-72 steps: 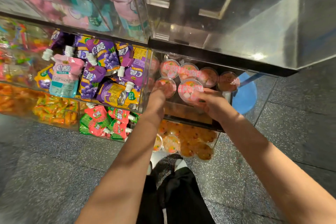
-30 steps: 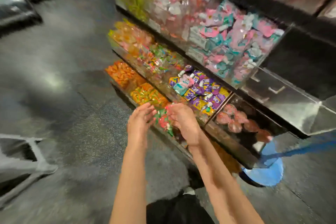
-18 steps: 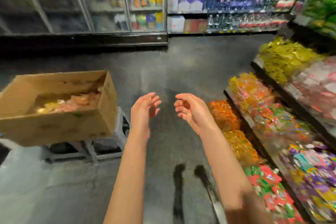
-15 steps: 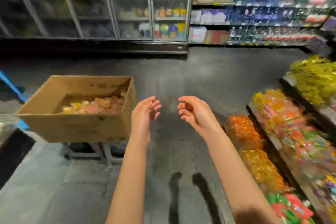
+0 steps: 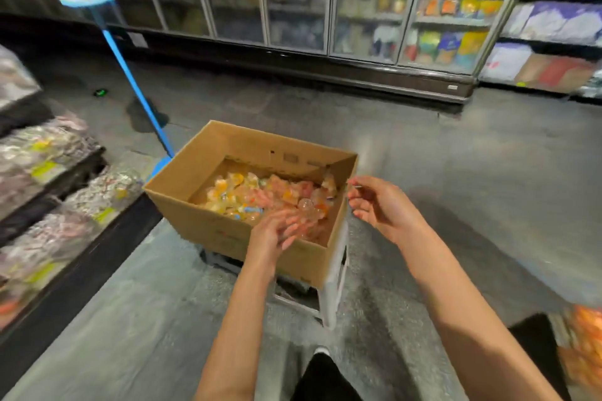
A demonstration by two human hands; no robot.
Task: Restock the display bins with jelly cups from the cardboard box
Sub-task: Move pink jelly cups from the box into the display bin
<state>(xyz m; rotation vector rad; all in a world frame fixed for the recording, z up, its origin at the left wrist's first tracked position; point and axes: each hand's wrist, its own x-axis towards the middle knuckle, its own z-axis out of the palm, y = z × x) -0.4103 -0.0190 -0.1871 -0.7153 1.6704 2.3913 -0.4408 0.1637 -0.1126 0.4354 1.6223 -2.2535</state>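
An open cardboard box [image 5: 208, 225] sits on a white stool in the aisle in front of me. Inside lies a heap of jelly cups [image 5: 260, 195] in orange, pink and yellow. My left hand [image 5: 277, 233] reaches over the box's near rim, fingers loosely extended above the cups and holding nothing. My right hand [image 5: 381, 207] hovers just outside the box's right wall, palm turned inward, fingers relaxed and empty. The image is motion-blurred.
The white stool [image 5: 332, 290] carries the box. A blue pole [image 5: 136, 88] slants down behind the box's left corner. Shelves of bagged sweets [image 5: 49, 192] run along the left. Glass-door coolers [image 5: 325, 0] line the back wall. An orange snack bin [image 5: 583, 348] is at the lower right.
I have turned from the display bins to the box. The box went from the left of view to the centre, and both empty hands came forward, the left one over the cups.
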